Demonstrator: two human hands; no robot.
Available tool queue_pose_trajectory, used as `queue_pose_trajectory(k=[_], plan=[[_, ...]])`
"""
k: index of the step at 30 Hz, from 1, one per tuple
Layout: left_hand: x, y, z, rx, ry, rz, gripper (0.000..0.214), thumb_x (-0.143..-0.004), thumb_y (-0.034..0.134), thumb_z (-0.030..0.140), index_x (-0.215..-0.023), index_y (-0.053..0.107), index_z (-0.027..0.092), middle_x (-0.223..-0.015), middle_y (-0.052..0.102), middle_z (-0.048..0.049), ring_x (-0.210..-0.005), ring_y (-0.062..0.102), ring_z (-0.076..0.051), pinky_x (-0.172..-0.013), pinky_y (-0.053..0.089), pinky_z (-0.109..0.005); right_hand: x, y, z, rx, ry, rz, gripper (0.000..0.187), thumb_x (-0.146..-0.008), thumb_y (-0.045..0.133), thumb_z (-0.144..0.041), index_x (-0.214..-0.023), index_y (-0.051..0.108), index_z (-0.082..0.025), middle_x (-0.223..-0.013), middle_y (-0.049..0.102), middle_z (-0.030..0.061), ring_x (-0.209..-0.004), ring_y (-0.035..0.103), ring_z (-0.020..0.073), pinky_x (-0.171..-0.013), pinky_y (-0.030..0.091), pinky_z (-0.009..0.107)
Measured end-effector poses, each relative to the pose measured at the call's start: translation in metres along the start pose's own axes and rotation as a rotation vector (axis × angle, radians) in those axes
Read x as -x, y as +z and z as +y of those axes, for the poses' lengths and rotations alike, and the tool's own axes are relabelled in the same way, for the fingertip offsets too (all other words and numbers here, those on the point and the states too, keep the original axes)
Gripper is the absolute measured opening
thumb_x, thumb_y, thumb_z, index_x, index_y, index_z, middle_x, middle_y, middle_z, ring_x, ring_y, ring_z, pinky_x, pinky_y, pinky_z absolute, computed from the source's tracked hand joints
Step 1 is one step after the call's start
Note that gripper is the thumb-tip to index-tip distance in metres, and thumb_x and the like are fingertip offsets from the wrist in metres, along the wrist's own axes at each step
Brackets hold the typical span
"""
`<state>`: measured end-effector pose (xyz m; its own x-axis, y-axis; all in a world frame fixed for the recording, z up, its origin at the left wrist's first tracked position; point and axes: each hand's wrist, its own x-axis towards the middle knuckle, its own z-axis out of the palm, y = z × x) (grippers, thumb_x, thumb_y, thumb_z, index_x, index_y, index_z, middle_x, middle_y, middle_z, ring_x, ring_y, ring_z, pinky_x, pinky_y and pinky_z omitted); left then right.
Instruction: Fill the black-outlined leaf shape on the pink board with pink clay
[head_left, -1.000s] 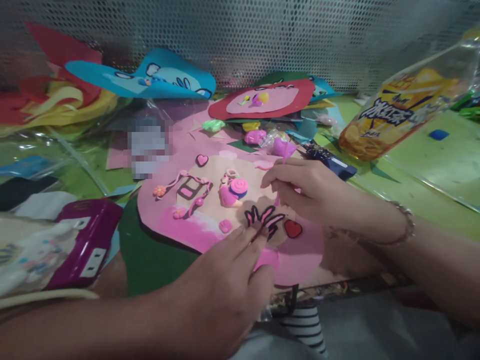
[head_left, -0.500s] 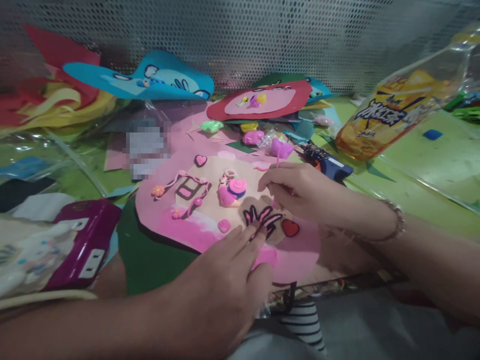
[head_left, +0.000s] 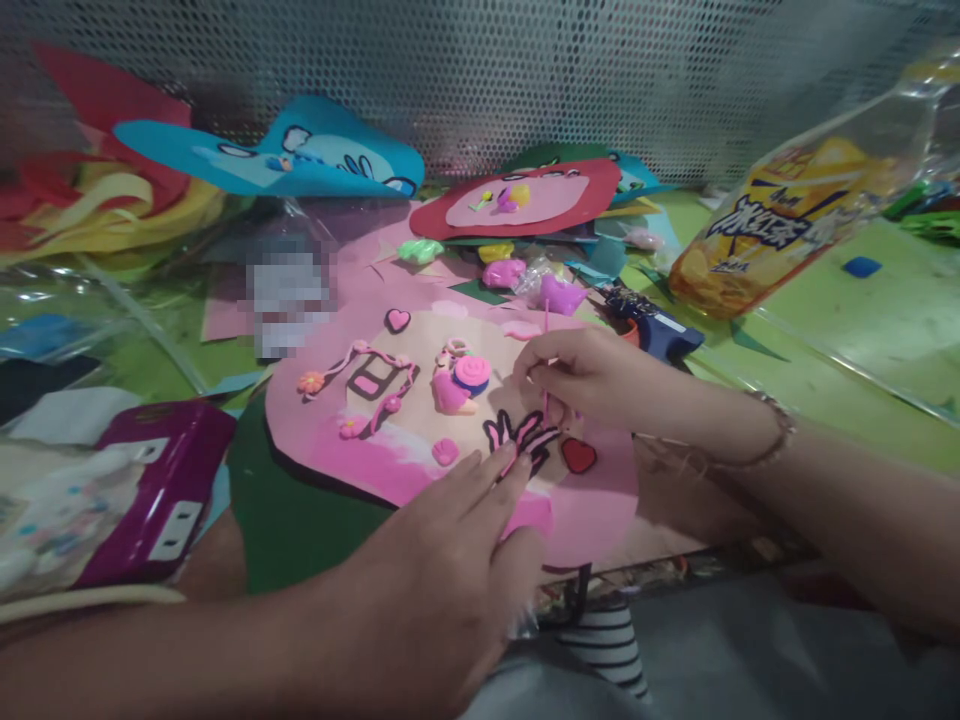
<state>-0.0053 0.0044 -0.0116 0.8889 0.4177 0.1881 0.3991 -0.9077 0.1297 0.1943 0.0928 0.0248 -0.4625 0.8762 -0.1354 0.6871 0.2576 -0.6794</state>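
A pink craft board (head_left: pixel 592 510) lies on green felt in front of me, decorated with clay shapes: a house outline (head_left: pixel 367 385), a pink snail (head_left: pixel 461 382), a red heart (head_left: pixel 578 455) and a black-and-pink hand shape (head_left: pixel 523 434). My left hand (head_left: pixel 450 560) rests flat on the board, its fingertips touching the lower edge of the hand shape, fingers stretched out. My right hand (head_left: pixel 592 380) pinches a thin pink stick (head_left: pixel 546 325), whose lower tip is at the hand shape. A bracelet circles my right wrist.
A tilted plastic drink bottle (head_left: pixel 795 215) lies at the right. Lumps of clay (head_left: pixel 506 272), a red-and-pink felt piece (head_left: pixel 517 205) and a blue felt shape (head_left: pixel 300 160) sit behind the board. A magenta case (head_left: pixel 161 485) is at the left. A perforated metal wall stands at the back.
My right hand has shifted slightly left and up with the stick, now more upright. My left hand's fingertips stay at the hand shape. The view has drifted a little.
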Motion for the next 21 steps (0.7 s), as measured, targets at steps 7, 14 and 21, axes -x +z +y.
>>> queue_pose_trajectory(k=[7, 14, 21], plan=[[-0.002, -0.001, 0.000, -0.021, -0.002, 0.029, 0.021, -0.078, 0.059, 0.020, -0.094, 0.059, 0.007, -0.123, 0.055, -0.0267, -0.123, 0.046, -0.038, -0.108, 0.031, -0.046, 0.005, -0.008, 0.002, 0.034, -0.116, 0.166, 0.024, -0.079, 0.041, 0.002, -0.084, 0.059, -0.014, -0.053, 0.055, -0.0052, -0.046, 0.059, 0.0083, -0.044, 0.046, 0.017], [-0.001, -0.001, 0.001, -0.036, 0.009, 0.021, 0.020, -0.077, 0.060, 0.020, -0.093, 0.059, 0.007, -0.120, 0.057, -0.0259, -0.123, 0.047, -0.038, -0.109, 0.030, -0.046, 0.002, -0.003, 0.004, 0.145, -0.190, 0.130, 0.023, -0.081, 0.041, -0.001, -0.087, 0.061, -0.012, -0.057, 0.057, -0.0040, -0.049, 0.056, 0.0065, -0.050, 0.041, 0.017], [-0.002, -0.001, 0.000, -0.039, 0.012, 0.014, 0.019, -0.079, 0.057, 0.019, -0.094, 0.060, 0.007, -0.122, 0.057, -0.0254, -0.122, 0.047, -0.036, -0.109, 0.029, -0.045, 0.001, -0.001, 0.010, 0.265, -0.303, 0.131, 0.024, -0.079, 0.041, -0.002, -0.087, 0.062, -0.012, -0.069, 0.058, 0.0008, -0.059, 0.051, 0.0084, -0.057, 0.037, 0.020]])
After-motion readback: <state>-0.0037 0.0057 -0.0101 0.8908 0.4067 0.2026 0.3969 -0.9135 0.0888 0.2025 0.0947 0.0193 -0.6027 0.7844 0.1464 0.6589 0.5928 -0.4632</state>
